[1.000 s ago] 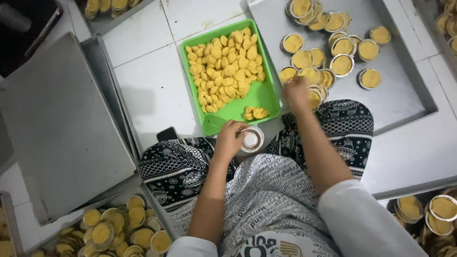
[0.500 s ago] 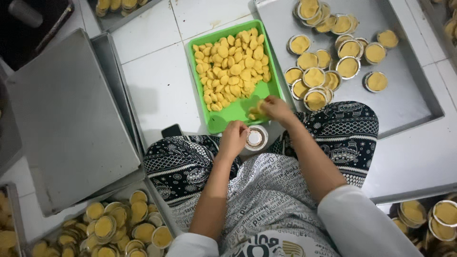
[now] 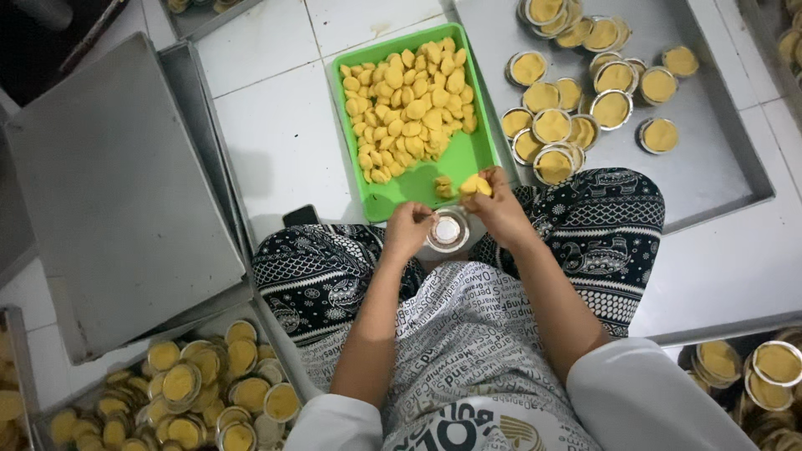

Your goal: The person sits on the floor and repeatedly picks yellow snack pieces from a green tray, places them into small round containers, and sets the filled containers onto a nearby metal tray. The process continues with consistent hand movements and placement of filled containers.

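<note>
I sit cross-legged on a white tiled floor. My left hand holds a small round foil cup by its rim, just above my lap. My right hand pinches a yellow dough piece right over the cup's far side. Directly beyond lies a green tray heaped with several yellow dough pieces; a couple of loose pieces lie near its front edge.
A grey metal tray at the right carries several filled foil cups. A large upturned metal tray lies at the left. More filled cups sit in a tray at lower left, others at lower right.
My right hand came back from the filled cups on the right tray, passed the green tray's front edge, and now holds a dough piece beside the cup. The left hand stayed on the cup.
</note>
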